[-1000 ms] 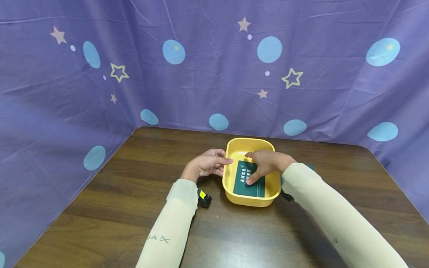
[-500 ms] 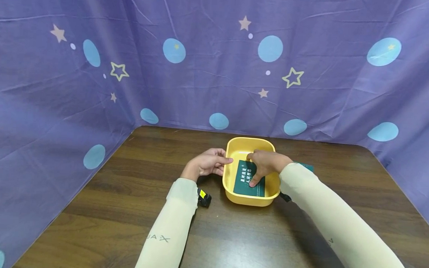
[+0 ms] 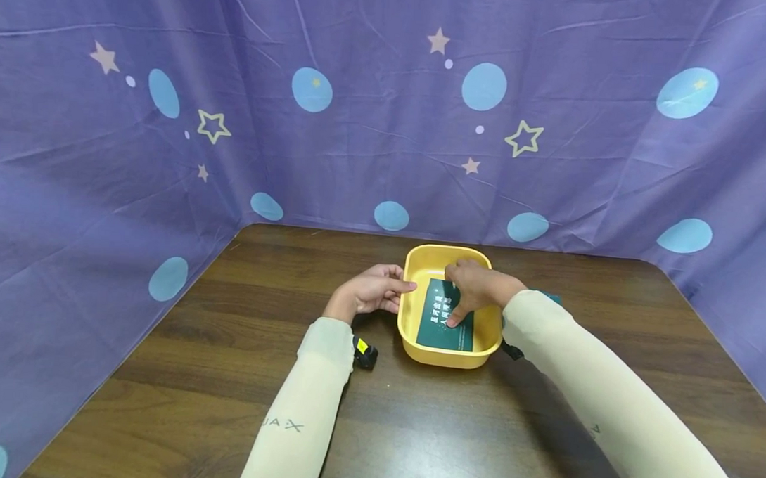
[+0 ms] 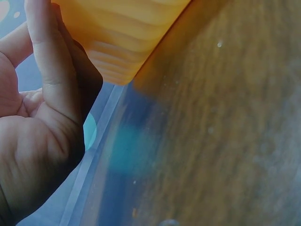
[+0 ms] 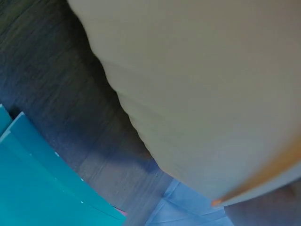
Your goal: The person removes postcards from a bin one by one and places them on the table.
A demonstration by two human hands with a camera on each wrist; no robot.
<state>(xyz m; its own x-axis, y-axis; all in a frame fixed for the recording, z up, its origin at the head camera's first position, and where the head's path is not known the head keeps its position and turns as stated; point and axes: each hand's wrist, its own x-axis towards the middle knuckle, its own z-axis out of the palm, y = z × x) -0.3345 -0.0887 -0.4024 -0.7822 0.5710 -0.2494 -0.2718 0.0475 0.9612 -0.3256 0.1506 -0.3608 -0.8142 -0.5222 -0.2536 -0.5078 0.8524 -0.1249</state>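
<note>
A yellow plastic basin [image 3: 453, 357] with rounded corners stands on the wooden table. My left hand [image 3: 376, 289] pinches its left wall, thumb over the rim and fingers outside; the left wrist view shows this hand [image 4: 51, 94] beside the ribbed basin wall [image 4: 127, 37]. Inside lies a dark green booklet [image 3: 433, 332] with white Chinese characters. My right hand [image 3: 479, 288] reaches over the right rim and grips the booklet, thumb on its cover and fingers at its far edge; the fingertips are partly hidden. The right wrist view shows mostly the pale sleeve [image 5: 202, 94].
More teal flat pieces [image 5: 42, 183] lie stacked on the table in the right wrist view; a corner of teal [image 3: 553, 298] peeks past the right sleeve in the head view. A purple curtain [image 3: 387, 126] with stars closes off the table's back and sides.
The booklet's far edge has shifted slightly away from me, and my right hand has moved a little with it. The left hand and the basin have stayed in place.
</note>
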